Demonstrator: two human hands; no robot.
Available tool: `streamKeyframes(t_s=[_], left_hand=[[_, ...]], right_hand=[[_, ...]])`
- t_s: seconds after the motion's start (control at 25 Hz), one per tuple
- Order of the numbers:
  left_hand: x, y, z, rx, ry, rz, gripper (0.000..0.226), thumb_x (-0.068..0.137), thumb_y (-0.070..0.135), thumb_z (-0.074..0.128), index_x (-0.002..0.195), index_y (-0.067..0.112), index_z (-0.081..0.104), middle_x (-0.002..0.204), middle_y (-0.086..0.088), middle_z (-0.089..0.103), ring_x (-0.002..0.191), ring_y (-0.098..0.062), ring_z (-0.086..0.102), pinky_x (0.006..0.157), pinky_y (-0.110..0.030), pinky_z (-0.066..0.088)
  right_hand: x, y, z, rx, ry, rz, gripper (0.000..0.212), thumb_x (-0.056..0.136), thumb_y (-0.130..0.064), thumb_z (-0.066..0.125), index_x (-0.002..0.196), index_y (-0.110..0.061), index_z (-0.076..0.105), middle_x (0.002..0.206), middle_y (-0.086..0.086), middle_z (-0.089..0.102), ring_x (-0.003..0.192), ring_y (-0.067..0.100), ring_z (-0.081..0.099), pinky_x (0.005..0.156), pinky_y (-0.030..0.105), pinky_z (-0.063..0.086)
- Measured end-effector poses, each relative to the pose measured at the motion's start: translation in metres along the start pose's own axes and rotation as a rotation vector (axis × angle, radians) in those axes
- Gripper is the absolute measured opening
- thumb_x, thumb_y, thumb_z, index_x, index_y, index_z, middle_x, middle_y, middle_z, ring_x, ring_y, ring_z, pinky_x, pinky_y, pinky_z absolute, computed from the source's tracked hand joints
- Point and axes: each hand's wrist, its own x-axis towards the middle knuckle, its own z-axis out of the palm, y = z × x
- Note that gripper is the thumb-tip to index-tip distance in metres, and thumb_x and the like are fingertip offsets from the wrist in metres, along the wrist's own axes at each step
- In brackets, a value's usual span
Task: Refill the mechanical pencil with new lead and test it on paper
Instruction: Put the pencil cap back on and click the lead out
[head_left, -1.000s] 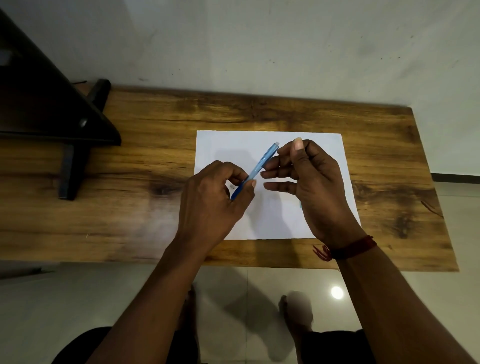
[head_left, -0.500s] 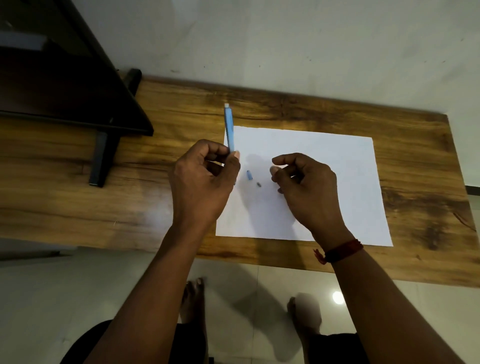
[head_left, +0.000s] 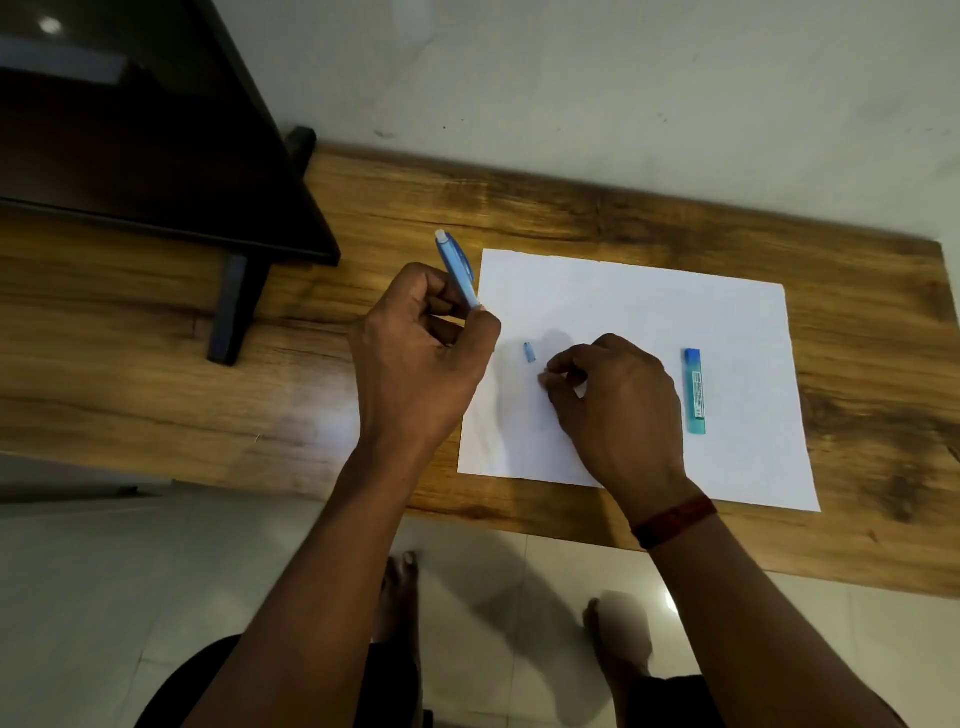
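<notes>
My left hand (head_left: 415, 364) grips a blue mechanical pencil (head_left: 456, 270) near its lower end, holding it tilted up over the left edge of the white paper (head_left: 649, 306); its white top end points up and away. A small blue cap (head_left: 529, 352) lies on the paper between my hands. My right hand (head_left: 618, 410) rests low on the paper, with thumb and forefinger pinched together beside the cap, on the spot where a small dark piece lay. That piece is hidden under the fingertips. A blue lead case (head_left: 694, 391) lies on the paper to the right of my right hand.
The paper lies on a wooden table (head_left: 571, 208) set against a pale wall. A dark stand with a black foot (head_left: 234, 306) fills the table's left end. My bare feet (head_left: 400, 592) stand on the tiled floor below the front edge.
My right hand has come down to the paper and closed its fingertips over the small dark piece. The view has shifted, and the lead case shows at the right. The pencil leans further left.
</notes>
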Motion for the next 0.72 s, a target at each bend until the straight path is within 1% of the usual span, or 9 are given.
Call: streamKeyframes(t_s=[0.16, 0.2, 0.28, 0.36, 0.4, 0.44, 0.52, 0.6, 0.72], left_hand=[[-0.003, 0.003, 0.003, 0.076, -0.068, 0.049, 0.022, 0.079, 0.028, 0.068, 0.096, 0.018, 0.061, 0.087, 0.011, 0.066, 0.07, -0.006, 0.067, 0.06, -0.028, 0.058], [-0.003, 0.004, 0.004, 0.096, -0.087, 0.066, 0.022, 0.079, 0.03, 0.068, 0.096, 0.018, 0.061, 0.086, 0.013, 0.065, 0.069, -0.006, 0.066, 0.06, -0.026, 0.058], [-0.004, 0.007, 0.006, 0.13, -0.136, 0.093, 0.02, 0.079, 0.032, 0.067, 0.094, 0.02, 0.06, 0.084, 0.016, 0.063, 0.067, -0.005, 0.065, 0.058, -0.025, 0.057], [-0.005, 0.009, 0.008, 0.157, -0.197, 0.108, 0.02, 0.079, 0.033, 0.066, 0.095, 0.021, 0.062, 0.083, 0.016, 0.064, 0.065, -0.005, 0.064, 0.057, -0.023, 0.055], [-0.006, 0.01, 0.009, 0.176, -0.226, 0.119, 0.021, 0.08, 0.033, 0.065, 0.096, 0.022, 0.064, 0.082, 0.015, 0.065, 0.064, -0.005, 0.063, 0.057, -0.022, 0.053], [-0.007, 0.011, 0.01, 0.198, -0.251, 0.132, 0.022, 0.08, 0.033, 0.065, 0.098, 0.022, 0.066, 0.082, 0.013, 0.066, 0.063, -0.005, 0.062, 0.056, -0.021, 0.051], [-0.008, 0.011, 0.012, 0.235, -0.292, 0.162, 0.021, 0.081, 0.031, 0.065, 0.1, 0.022, 0.068, 0.082, 0.011, 0.068, 0.06, -0.006, 0.06, 0.055, -0.019, 0.047], [-0.009, 0.012, 0.014, 0.255, -0.331, 0.181, 0.019, 0.081, 0.027, 0.067, 0.1, 0.023, 0.069, 0.081, 0.01, 0.069, 0.06, -0.008, 0.06, 0.055, -0.023, 0.049], [-0.011, 0.013, 0.019, 0.287, -0.381, 0.195, 0.017, 0.082, 0.024, 0.069, 0.099, 0.024, 0.069, 0.081, 0.011, 0.068, 0.061, -0.011, 0.06, 0.057, -0.025, 0.05]], right_hand=[[-0.002, 0.0, 0.002, -0.035, 0.005, -0.031, 0.02, 0.09, -0.029, 0.063, 0.098, -0.014, 0.072, 0.09, 0.006, 0.07, 0.08, 0.019, 0.062, 0.075, 0.023, 0.044], [-0.002, -0.001, 0.002, -0.033, -0.003, -0.038, 0.019, 0.09, -0.028, 0.062, 0.097, -0.013, 0.072, 0.09, 0.006, 0.07, 0.079, 0.018, 0.061, 0.074, 0.022, 0.044], [0.0, -0.002, 0.0, 0.04, -0.007, -0.005, 0.015, 0.088, -0.026, 0.064, 0.092, -0.014, 0.072, 0.086, 0.001, 0.07, 0.072, 0.011, 0.059, 0.068, 0.013, 0.04], [0.007, -0.001, -0.007, 0.257, 0.042, 0.133, 0.01, 0.085, -0.026, 0.068, 0.083, -0.017, 0.071, 0.079, -0.007, 0.069, 0.063, 0.005, 0.059, 0.064, 0.005, 0.038], [0.011, 0.002, -0.013, 0.429, 0.075, 0.237, 0.009, 0.084, -0.025, 0.069, 0.079, -0.017, 0.07, 0.078, -0.008, 0.071, 0.062, 0.005, 0.063, 0.063, 0.008, 0.044], [0.014, 0.004, -0.02, 0.634, 0.094, 0.345, 0.008, 0.084, -0.021, 0.069, 0.078, -0.016, 0.071, 0.077, -0.005, 0.074, 0.063, 0.007, 0.068, 0.06, 0.014, 0.05], [0.018, 0.011, -0.034, 0.988, 0.121, 0.47, 0.004, 0.083, -0.012, 0.068, 0.081, -0.013, 0.072, 0.078, 0.003, 0.076, 0.067, 0.014, 0.072, 0.056, 0.021, 0.054], [0.018, 0.02, -0.047, 1.163, 0.147, 0.493, 0.004, 0.081, -0.007, 0.07, 0.085, -0.008, 0.071, 0.08, 0.007, 0.076, 0.069, 0.018, 0.072, 0.057, 0.022, 0.054], [0.017, 0.029, -0.055, 1.258, 0.109, 0.453, 0.01, 0.081, -0.008, 0.073, 0.091, -0.012, 0.073, 0.086, 0.006, 0.076, 0.075, 0.02, 0.072, 0.063, 0.024, 0.055]])
